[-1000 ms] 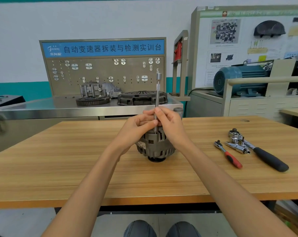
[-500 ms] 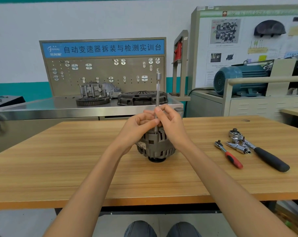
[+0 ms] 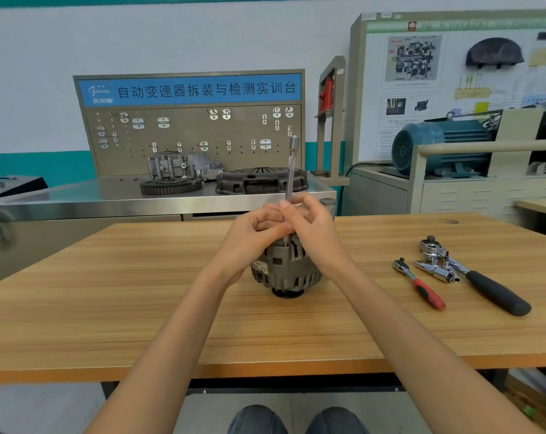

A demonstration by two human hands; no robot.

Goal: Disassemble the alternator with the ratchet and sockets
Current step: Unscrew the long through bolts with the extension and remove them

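A grey alternator (image 3: 286, 272) stands pulley-down in the middle of the wooden table (image 3: 108, 302). A long chrome extension bar (image 3: 290, 170) rises upright from its top, with its lower end on the housing. My left hand (image 3: 253, 236) and my right hand (image 3: 312, 233) both pinch the bar's lower part just above the alternator, fingers curled round it. The bar's bottom tip and the fastener under it are hidden by my fingers.
On the table to the right lie a small red-handled ratchet (image 3: 420, 285), a large black-handled ratchet (image 3: 485, 283) and chrome sockets (image 3: 436, 270). Behind the table is a steel bench (image 3: 77, 198) with a clutch cover (image 3: 260, 180), a gear ring and a pegboard. A blue motor (image 3: 441, 145) sits far right.
My fingers have shifted a little on the extension bar, the right fingers spreading slightly. The bar and the alternator stay in the same place.
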